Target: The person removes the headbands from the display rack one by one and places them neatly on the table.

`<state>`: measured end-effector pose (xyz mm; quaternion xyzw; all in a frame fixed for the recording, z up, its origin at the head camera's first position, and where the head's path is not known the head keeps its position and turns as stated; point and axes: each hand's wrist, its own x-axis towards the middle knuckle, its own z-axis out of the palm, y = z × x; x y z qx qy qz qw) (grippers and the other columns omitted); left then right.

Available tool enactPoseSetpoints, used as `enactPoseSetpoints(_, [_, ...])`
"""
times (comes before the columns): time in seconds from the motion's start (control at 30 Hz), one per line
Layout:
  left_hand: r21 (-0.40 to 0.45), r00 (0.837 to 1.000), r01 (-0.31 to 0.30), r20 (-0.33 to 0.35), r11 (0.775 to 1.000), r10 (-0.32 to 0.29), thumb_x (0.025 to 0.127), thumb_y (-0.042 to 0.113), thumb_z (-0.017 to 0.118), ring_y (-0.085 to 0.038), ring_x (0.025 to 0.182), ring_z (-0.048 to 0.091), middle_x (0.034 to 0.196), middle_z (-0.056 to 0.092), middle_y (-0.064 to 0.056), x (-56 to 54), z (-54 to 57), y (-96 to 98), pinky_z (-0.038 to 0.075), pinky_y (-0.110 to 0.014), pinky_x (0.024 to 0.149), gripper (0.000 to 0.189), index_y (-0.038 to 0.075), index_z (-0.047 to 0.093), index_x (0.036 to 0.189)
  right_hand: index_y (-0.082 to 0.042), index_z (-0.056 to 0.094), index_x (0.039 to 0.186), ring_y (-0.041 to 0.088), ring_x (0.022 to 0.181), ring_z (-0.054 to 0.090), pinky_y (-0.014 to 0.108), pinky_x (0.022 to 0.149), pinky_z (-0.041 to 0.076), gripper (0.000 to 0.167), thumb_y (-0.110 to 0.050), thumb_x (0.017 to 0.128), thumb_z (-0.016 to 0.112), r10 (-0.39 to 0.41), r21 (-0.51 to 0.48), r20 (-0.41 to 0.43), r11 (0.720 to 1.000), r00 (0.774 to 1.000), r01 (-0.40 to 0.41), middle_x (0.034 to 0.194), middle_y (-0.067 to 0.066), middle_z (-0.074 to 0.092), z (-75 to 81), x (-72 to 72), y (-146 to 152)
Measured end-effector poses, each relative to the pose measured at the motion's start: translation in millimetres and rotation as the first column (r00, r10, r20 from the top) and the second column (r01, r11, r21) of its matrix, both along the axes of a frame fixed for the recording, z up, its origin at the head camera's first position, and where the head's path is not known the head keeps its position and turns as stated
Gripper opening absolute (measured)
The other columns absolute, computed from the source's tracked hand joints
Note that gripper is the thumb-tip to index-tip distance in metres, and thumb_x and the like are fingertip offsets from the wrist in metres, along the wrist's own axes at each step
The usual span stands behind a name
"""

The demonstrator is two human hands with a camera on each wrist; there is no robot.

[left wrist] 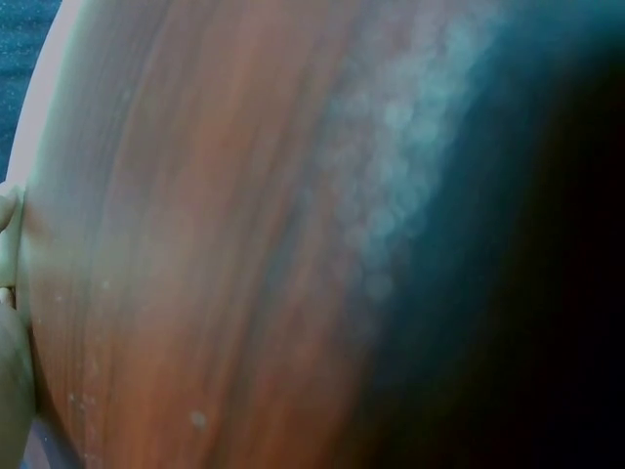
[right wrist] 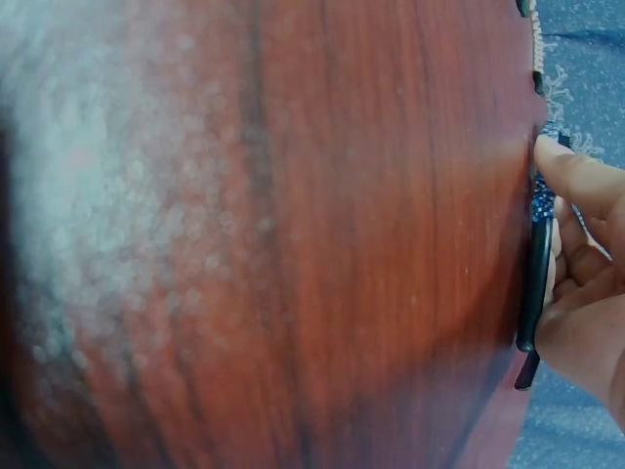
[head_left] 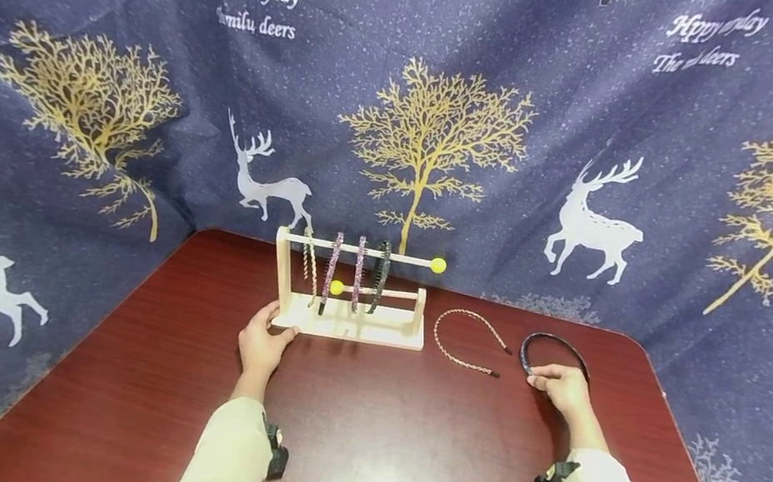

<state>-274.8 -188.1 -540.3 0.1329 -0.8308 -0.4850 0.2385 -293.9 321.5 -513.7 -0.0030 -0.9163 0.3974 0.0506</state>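
Note:
At the table's left-centre stands a wooden headband stand [head_left: 383, 333] with two bars tipped by yellow balls. My left hand [head_left: 262, 345] grips the left end of its base, thumb in front; the left wrist view catches only the fingers [left wrist: 12, 362] at its edge. From the upper bar hang a beige braided headband [head_left: 310, 263], two purple glittery headbands [head_left: 359, 270] and a dark headband [head_left: 382, 274]. At the right, my right hand [head_left: 561, 387] pinches a dark blue glittery headband [head_left: 553, 337]; its black end [right wrist: 532, 283] shows beside the palm in the right wrist view.
Between the stand and my right hand, another beige braided headband [head_left: 466, 314] lies on the reddish-brown table [head_left: 356, 430]. A blue curtain [head_left: 403, 41] printed with deer and trees hangs close behind the table's back edge and along both sides.

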Motion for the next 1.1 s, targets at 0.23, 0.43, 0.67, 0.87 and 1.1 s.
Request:
enactPoseSetpoints(0.23, [-0.011, 1.000, -0.005, -0.012, 1.000, 0.005, 0.068, 0.011, 0.082, -0.029, 0.102, 0.060, 0.113, 0.065, -0.011, 0.5, -3.4, 0.5, 0.042, -0.043, 0.090, 0.060, 0.006, 0.059, 0.123, 0.004, 0.070, 0.095, 0.011, 0.071, 0.056, 0.024, 0.061, 0.045, 0.025, -0.010, 0.076, 0.075, 0.000, 0.014, 0.033, 1.000, 0.999, -0.001, 0.093, 0.016, 0.068, -2.1, 4.6, 0.8])
enactPoseSetpoints(0.43, [-0.016, 1.000, 0.003, -0.009, 1.000, -0.003, 0.068, 0.011, 0.082, -0.031, 0.101, 0.059, 0.113, 0.064, -0.010, 0.4, -6.1, 2.4, 0.043, -0.043, 0.088, 0.061, 0.006, 0.059, 0.124, 0.003, 0.065, 0.109, 0.031, 0.087, 0.061, 0.039, 0.073, 0.048, 0.033, -0.015, 0.082, 0.070, -0.029, 0.028, -0.029, 0.999, 0.999, 0.030, 0.102, 0.021, 0.066, 14.4, 13.1, -10.0])
enactPoseSetpoints(0.67, [-0.020, 1.000, -0.007, -0.025, 1.000, 0.007, 0.067, 0.011, 0.083, -0.031, 0.101, 0.060, 0.112, 0.064, -0.012, -1.6, -4.0, 0.1, 0.042, -0.044, 0.089, 0.061, 0.006, 0.059, 0.123, 0.005, 0.055, 0.124, 0.017, 0.093, 0.061, 0.024, 0.077, 0.048, 0.044, -0.017, 0.087, 0.065, -0.040, -0.231, -0.019, 0.972, 0.999, 0.034, 0.112, 0.024, 0.061, 28.7, 23.0, -42.3])
enactPoseSetpoints(0.87, [-0.008, 1.000, -0.015, -0.019, 1.000, 0.015, 0.067, 0.009, 0.083, -0.030, 0.102, 0.061, 0.113, 0.064, -0.013, -1.8, -5.4, -0.1, 0.043, -0.042, 0.091, 0.060, 0.006, 0.059, 0.123, 0.003, 0.050, 0.130, 0.002, 0.090, 0.058, 0.016, 0.079, 0.046, 0.049, -0.014, 0.087, 0.066, 0.020, -0.414, -0.036, 0.910, 0.999, -0.033, 0.116, 0.029, 0.057, 32.5, 30.4, -71.9])
enactPoseSetpoints(1.1, [-0.013, 1.000, -0.015, -0.023, 1.000, 0.015, 0.067, 0.009, 0.083, -0.032, 0.101, 0.060, 0.112, 0.064, -0.014, -1.9, -3.3, 2.2, 0.044, -0.043, 0.090, 0.060, 0.004, 0.060, 0.122, 0.004, 0.054, 0.125, 0.005, 0.088, 0.061, 0.020, 0.078, 0.049, 0.045, -0.009, 0.085, 0.068, 0.015, -0.535, -0.115, 0.841, 0.993, -0.074, 0.105, 0.017, 0.064, 35.8, 33.6, -104.4])
